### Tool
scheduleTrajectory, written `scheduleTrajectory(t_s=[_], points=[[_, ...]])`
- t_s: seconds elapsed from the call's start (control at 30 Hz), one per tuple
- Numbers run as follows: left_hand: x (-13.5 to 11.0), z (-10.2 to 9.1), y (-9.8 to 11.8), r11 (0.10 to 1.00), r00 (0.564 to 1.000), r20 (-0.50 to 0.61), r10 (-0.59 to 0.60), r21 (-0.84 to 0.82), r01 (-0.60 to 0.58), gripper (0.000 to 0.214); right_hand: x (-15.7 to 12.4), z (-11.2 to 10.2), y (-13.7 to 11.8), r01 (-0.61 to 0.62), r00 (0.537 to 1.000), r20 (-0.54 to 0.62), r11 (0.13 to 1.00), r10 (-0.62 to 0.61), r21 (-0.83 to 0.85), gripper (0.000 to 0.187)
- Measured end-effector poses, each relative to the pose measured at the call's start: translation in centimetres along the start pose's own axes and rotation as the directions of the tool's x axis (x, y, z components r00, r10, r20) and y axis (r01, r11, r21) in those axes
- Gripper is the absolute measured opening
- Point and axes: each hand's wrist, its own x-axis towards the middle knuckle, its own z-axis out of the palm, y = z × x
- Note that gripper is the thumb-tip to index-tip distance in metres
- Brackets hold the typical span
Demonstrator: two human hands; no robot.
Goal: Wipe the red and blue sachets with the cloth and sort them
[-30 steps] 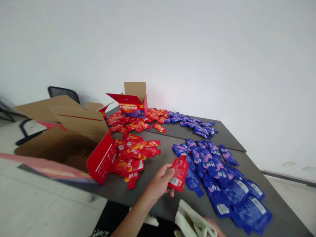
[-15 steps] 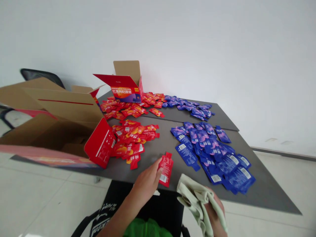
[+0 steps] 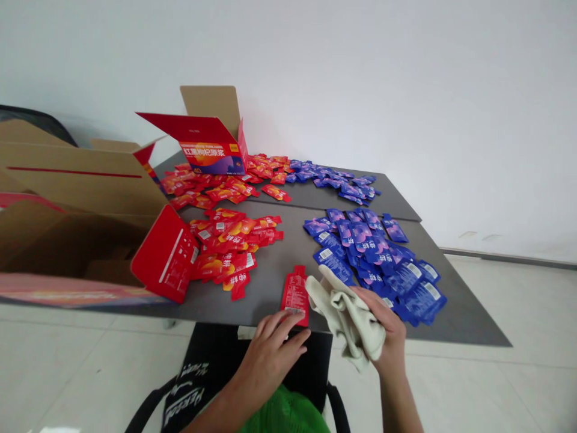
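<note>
A single red sachet (image 3: 296,294) lies flat near the front edge of the grey table (image 3: 279,273). My left hand (image 3: 271,350) rests its fingertips on the sachet's lower end, fingers stretched out. My right hand (image 3: 386,334) is closed round a crumpled pale cloth (image 3: 345,313), which touches the sachet's right side. A pile of red sachets (image 3: 228,249) lies to the left and a pile of blue sachets (image 3: 374,258) to the right.
A big open cardboard box (image 3: 85,228) with a red flap stands at the left. A smaller open red box (image 3: 211,147) sits at the back, with more red sachets (image 3: 216,186) and blue sachets (image 3: 336,179) around it. A black bag (image 3: 202,385) is under the table edge.
The red sachet went from held up in my left hand to lying flat on the table. My right hand rose with the cloth to the sachet's side. The view tilted down.
</note>
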Motion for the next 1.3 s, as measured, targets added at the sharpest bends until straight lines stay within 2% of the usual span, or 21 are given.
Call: scheduleTrajectory(t_s=[0.07,0.1,0.2,0.27,0.43,0.5,0.57,0.63,0.7,0.73,0.8,0.87,0.9,1.07,1.13,1.23,1.3], points=[[-0.3,0.4,-0.5,1.000,0.999,-0.031,0.010,-0.006,-0.010,0.024,1.5,1.2,-1.0,0.106,0.984,0.142,0.994,-0.103,-0.012,0.036],[-0.5,0.6,-0.6,1.000,0.999,-0.048,0.012,-0.008,-0.012,0.021,2.0,2.0,-1.4,0.152,0.963,0.229,0.988,-0.144,-0.020,0.037],[-1.2,1.0,-0.9,1.000,0.995,-0.103,0.002,-0.010,-0.003,0.019,2.6,4.6,-1.6,0.272,0.846,0.488,0.961,-0.218,-0.042,0.037],[-1.4,1.1,-1.0,1.000,0.994,-0.111,-0.016,-0.023,0.014,0.025,3.0,6.0,-0.9,0.296,0.798,0.567,0.952,-0.205,-0.072,0.038],[-1.4,1.3,-1.4,0.998,0.995,-0.100,-0.029,-0.066,0.022,0.031,6.2,7.6,1.6,0.284,0.806,0.583,0.933,-0.106,-0.223,0.044],[-1.2,1.3,-1.6,0.997,0.994,-0.108,-0.029,-0.079,0.020,0.030,8.0,7.7,2.1,0.293,0.809,0.583,0.910,-0.072,-0.294,0.047],[-1.2,1.3,-1.7,0.996,0.992,-0.124,-0.028,-0.090,0.017,0.030,9.0,7.4,2.0,0.293,0.835,0.546,0.890,-0.061,-0.349,0.050],[-1.3,1.3,-1.8,0.995,0.990,-0.141,-0.020,-0.103,0.005,0.030,8.8,6.7,1.2,0.277,0.881,0.463,0.898,-0.096,-0.341,0.049],[-1.4,1.2,-1.8,0.992,0.987,-0.160,-0.016,-0.123,-0.004,0.029,7.5,6.0,-0.1,0.259,0.909,0.394,0.926,-0.138,-0.273,0.047],[-1.5,1.2,-1.8,0.991,0.986,-0.167,-0.024,-0.133,0.002,0.029,6.5,5.8,-0.8,0.263,0.902,0.404,0.937,-0.154,-0.230,0.046],[-1.6,1.1,-1.8,0.989,0.982,-0.183,-0.038,-0.146,0.011,0.029,4.5,5.6,-1.7,0.291,0.840,0.515,0.943,-0.172,-0.159,0.044],[-1.6,1.0,-1.7,0.989,0.979,-0.196,-0.047,-0.147,0.018,0.030,3.4,5.9,-1.8,0.301,0.774,0.611,0.945,-0.165,-0.126,0.043],[-1.6,1.0,-1.7,0.989,0.979,-0.199,-0.044,-0.149,0.015,0.030,3.4,6.2,-1.5,0.294,0.765,0.626,0.947,-0.152,-0.129,0.043],[-1.4,1.0,-1.8,0.984,0.982,-0.187,-0.034,-0.178,0.000,0.026,7.0,7.3,1.7,0.233,0.846,0.531,0.927,-0.046,-0.292,0.045],[-1.5,1.0,-1.9,0.984,0.983,-0.182,-0.041,-0.177,0.008,0.027,8.0,7.0,1.9,0.227,0.879,0.476,0.912,-0.040,-0.343,0.047],[-1.6,1.1,-2.0,0.985,0.985,-0.167,-0.052,-0.172,0.023,0.028,6.6,6.2,0.6,0.216,0.913,0.399,0.934,-0.089,-0.286,0.046],[-1.7,1.1,-2.0,0.986,0.985,-0.161,-0.059,-0.165,0.032,0.027,4.4,5.6,-0.7,0.227,0.896,0.429,0.947,-0.113,-0.226,0.045]])
